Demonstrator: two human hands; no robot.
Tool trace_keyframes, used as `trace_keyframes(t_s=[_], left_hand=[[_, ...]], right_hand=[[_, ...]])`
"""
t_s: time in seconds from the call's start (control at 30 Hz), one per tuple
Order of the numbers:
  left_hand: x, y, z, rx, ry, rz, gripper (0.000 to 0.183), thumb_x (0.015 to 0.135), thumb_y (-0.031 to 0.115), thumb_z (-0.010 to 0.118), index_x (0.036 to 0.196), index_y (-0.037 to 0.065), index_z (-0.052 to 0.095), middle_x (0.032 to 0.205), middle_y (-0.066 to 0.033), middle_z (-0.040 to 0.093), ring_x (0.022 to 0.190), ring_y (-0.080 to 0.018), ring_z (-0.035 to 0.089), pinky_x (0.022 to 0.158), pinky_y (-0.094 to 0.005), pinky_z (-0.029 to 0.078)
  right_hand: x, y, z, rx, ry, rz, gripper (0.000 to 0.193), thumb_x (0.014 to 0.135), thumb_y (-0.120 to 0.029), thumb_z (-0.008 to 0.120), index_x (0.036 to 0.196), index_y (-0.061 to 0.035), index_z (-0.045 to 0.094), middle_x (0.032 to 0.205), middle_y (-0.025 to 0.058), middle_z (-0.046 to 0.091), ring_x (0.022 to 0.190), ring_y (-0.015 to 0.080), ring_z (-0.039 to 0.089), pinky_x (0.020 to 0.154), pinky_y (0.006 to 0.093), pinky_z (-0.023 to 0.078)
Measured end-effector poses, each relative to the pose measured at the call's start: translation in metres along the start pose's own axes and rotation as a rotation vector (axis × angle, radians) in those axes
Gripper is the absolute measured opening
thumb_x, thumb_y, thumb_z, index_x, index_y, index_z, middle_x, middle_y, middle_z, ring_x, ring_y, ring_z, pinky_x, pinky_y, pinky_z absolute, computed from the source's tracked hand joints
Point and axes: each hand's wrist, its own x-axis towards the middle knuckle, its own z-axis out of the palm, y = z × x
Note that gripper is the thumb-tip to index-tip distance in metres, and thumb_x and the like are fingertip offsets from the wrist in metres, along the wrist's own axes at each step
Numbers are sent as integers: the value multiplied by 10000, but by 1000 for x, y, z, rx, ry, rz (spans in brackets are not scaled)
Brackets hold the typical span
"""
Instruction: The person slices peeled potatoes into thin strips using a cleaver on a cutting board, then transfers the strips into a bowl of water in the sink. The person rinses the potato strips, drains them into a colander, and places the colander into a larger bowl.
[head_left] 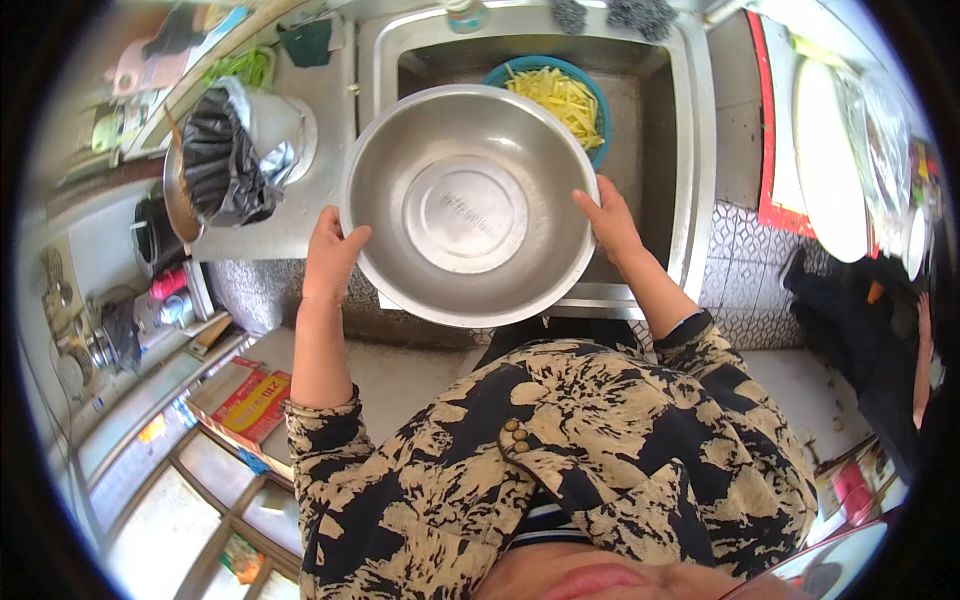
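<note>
A wide stainless steel basin point(390, 150) is held between my two hands over the near left part of the sink. Its inside faces up and looks bare, with a round stamped bottom. My left hand point(334, 248) grips the rim on the left, thumb over the edge. On the right side my right hand point(610, 218) grips the rim in the same way, its fingers partly hidden below. Behind the basin, a blue-green plastic basket point(603, 100) stands in the steel sink point(655, 150), full of pale yellow cut strips point(555, 95). The basin hides part of the basket.
Left on the counter stands a pot lined with a black bag point(222, 150). Dark scouring pads point(640, 16) lie on the sink's back ledge. A long pale-green gourd point(832, 160) lies on the right counter. Another person in dark clothing point(865, 345) is at the far right.
</note>
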Motion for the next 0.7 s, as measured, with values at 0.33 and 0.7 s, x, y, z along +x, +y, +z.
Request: trace_keyframes(t_s=[0.33, 0.7], left_hand=[[-81, -93, -10, -248, 17, -438, 505, 841, 156, 693, 1283, -45, 555, 1040, -99, 661, 881, -186, 621, 776, -320, 505], [-172, -154, -7, -747, 445, -508, 335, 830, 3, 652, 1152, -63, 590, 1012, -102, 650, 939, -227, 628, 879, -379, 519]], right_hand=[[24, -23, -4, 205, -311, -71, 492, 975, -254, 652, 1386, -19, 518, 1205, 48, 627, 1047, 128, 584, 900, 290, 483], [131, 115, -3, 465, 122, 471, 464, 961, -164, 623, 1381, -72, 450, 1315, 153, 535, 1083, 277, 602, 789, 423, 561]])
